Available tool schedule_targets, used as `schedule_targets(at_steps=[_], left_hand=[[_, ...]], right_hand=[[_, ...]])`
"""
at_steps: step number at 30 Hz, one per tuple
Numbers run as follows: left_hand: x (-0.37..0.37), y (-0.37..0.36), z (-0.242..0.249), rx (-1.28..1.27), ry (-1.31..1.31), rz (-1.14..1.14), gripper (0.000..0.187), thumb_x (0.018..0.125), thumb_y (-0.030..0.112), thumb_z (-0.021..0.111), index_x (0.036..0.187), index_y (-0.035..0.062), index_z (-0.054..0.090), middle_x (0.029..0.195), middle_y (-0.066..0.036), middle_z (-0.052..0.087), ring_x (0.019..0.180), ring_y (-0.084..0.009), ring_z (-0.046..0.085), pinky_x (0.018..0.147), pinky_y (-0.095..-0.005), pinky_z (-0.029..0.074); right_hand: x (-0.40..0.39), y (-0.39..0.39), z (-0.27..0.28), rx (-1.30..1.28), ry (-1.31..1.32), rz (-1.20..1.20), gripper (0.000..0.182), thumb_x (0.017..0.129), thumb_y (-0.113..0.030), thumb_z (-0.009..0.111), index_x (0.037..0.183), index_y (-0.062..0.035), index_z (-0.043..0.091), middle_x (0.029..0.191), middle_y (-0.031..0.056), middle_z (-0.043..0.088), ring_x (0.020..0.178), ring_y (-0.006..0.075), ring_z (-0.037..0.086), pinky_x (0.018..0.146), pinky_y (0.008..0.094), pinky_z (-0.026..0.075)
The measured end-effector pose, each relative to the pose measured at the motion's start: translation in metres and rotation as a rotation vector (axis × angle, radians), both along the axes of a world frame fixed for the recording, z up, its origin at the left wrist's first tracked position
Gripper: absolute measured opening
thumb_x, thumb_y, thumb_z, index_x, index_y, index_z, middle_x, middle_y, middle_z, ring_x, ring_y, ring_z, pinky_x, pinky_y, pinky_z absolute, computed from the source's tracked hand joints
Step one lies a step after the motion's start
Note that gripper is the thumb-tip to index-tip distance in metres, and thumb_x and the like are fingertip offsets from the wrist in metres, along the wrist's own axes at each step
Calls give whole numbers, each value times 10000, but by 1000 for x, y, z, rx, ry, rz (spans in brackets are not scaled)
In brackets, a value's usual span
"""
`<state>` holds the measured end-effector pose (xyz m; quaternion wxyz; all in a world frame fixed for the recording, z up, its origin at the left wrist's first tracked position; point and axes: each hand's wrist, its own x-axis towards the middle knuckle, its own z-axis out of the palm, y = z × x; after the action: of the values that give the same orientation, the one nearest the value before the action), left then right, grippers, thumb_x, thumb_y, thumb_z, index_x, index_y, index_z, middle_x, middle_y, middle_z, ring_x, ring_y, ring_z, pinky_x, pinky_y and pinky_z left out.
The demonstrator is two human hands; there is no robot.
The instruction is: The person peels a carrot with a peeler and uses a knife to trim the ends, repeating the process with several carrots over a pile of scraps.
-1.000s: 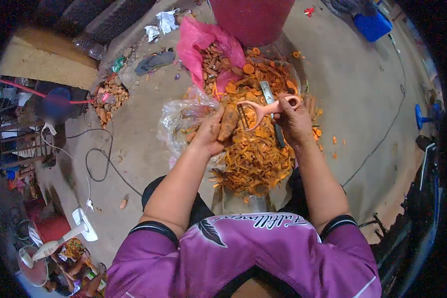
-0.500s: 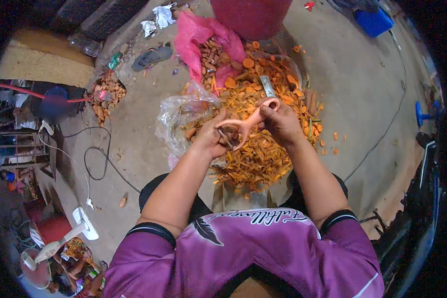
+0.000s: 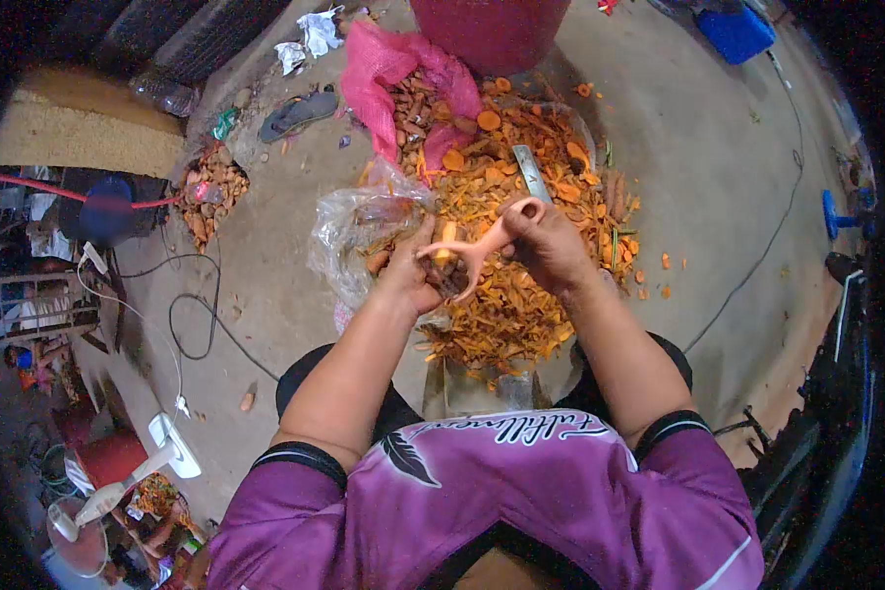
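My right hand [image 3: 551, 246] grips the handle of a pinkish-orange peeler [image 3: 480, 254]. The wide head of the peeler lies over a root piece [image 3: 446, 258] in my left hand [image 3: 411, 270]; orange flesh shows at its upper part and dark skin lower down. My left fingers are wrapped round this piece. Beneath both hands spreads a heap of orange peelings and slices [image 3: 511, 320]. A metal blade or strip [image 3: 530, 173] lies on the heap just above my right hand.
Beyond the heap stand a red tub [image 3: 492, 34] and a pink sack [image 3: 374, 74] with unpeeled roots. Clear plastic [image 3: 349, 231] lies left of the heap. Further left are a slipper [image 3: 300, 115], a root pile [image 3: 209, 197], a cable and a white fan [image 3: 172, 447].
Orange flesh now shows on the root piece under the peeler, where it looked dark before. The peeler and my right hand have shifted slightly left.
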<state>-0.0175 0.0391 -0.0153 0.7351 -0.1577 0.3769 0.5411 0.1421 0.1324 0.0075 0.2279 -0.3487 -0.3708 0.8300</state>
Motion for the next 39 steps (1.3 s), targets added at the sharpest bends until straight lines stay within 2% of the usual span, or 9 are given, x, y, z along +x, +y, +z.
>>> schedule_targets(at_steps=[6,9,12,15,20,25,34,37,39], left_hand=[[12,8,20,62,145,12,420,788,425,454,982,55,497,806,-69,555,665,-207,552,572,-349,480],[-5,2,-6,230,-129,-181,394,800,419,437,977,72,499,783,-50,553,636,-195,549,544,-331,479],[-5,0,-4,234,-70,-181,410,801,437,425,961,66,498,776,-49,552,637,-193,548,534,-317,475],[5,4,0,116,149,-118,431,831,424,362,952,33,500,732,-63,540,644,-170,546,540,-329,478],[9,8,13,-13,114,-27,405,846,391,345,970,29,477,776,-88,544,631,-187,546,570,-321,480],[3,3,2,154,91,-140,389,803,402,439,966,53,494,775,-82,548,622,-191,537,546,-299,469],[16,10,19,-5,115,-23,450,822,461,332,978,64,475,775,-73,537,653,-182,541,543,-303,469],[16,10,15,50,154,-85,469,780,514,388,944,88,499,778,-66,541,647,-168,539,516,-305,470],[8,3,8,129,162,-170,474,773,524,392,929,90,500,772,-67,543,634,-162,538,488,-296,467]], right_hand=[[8,25,-20,38,-95,-164,173,767,-205,555,821,-45,519,689,41,542,564,112,527,498,223,437],[25,49,-26,192,-207,-246,148,780,-181,539,834,-46,515,693,37,542,558,114,522,501,230,441],[23,41,-14,100,-171,-276,166,772,-192,552,849,-51,511,710,37,538,561,112,517,506,231,447],[9,20,-3,-30,-69,-193,176,766,-204,559,843,-54,511,721,35,534,564,112,515,501,231,445],[6,8,-7,2,-33,20,181,769,-209,553,848,-54,504,692,25,521,550,99,501,479,222,423],[32,53,-28,60,-125,-378,174,774,-202,553,848,-50,510,667,36,533,531,108,501,479,220,419],[4,8,-2,-14,-117,-59,195,750,-199,576,853,-52,503,702,38,536,519,105,503,472,225,425],[10,27,-20,63,-97,-229,168,750,-183,572,830,-49,511,672,32,534,504,100,495,462,227,424],[25,46,-29,256,-303,-393,121,772,-168,548,760,-51,525,630,35,529,519,109,502,471,235,428]])
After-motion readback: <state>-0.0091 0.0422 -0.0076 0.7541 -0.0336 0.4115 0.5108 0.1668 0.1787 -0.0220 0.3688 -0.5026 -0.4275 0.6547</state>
